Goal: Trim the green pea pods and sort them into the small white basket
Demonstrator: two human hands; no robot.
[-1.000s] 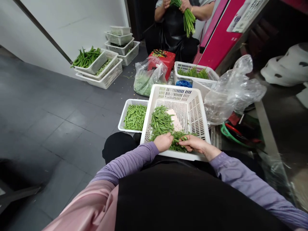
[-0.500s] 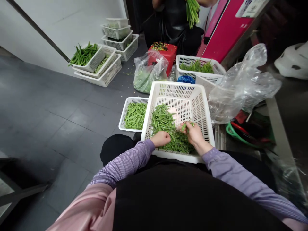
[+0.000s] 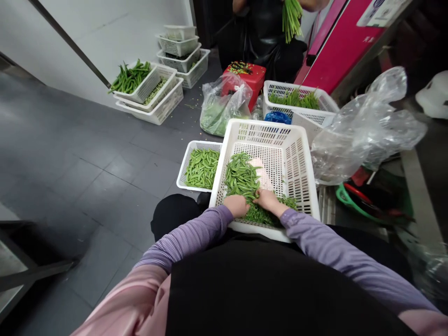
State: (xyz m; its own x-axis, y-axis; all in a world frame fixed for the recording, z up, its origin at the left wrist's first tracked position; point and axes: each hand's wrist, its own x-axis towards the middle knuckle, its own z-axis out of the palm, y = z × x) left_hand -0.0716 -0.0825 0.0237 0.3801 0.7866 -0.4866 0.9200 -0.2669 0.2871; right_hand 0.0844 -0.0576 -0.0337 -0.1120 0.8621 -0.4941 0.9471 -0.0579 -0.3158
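Observation:
A large white slotted basket (image 3: 305, 154) rests on my lap, tilted a little. On its left side lies a heap of green pea pods (image 3: 241, 175); nearer to me is a pile of thin green trimmings (image 3: 261, 214). My left hand (image 3: 236, 206) is closed above the near left part of the basket, and what its fingers hold is hidden. Close beside it, my right hand (image 3: 268, 200) pinches a green pea pod at the edge of the heap. A smaller white basket (image 3: 181, 179) of pea pods stands against the large one's left side.
Beyond are a bag of greens (image 3: 219, 116), a red stool (image 3: 257, 81) and a white basket (image 3: 329, 100) of cut stalks. Stacked baskets (image 3: 168, 105) stand by the wall. Plastic bags (image 3: 367, 130) lie at right. A co-worker (image 3: 261, 32) holds long green stalks.
My right hand has moved left and down to the pod heap, beside my left hand. Earlier it held pods up at the basket's right. The whole view has shifted slightly.

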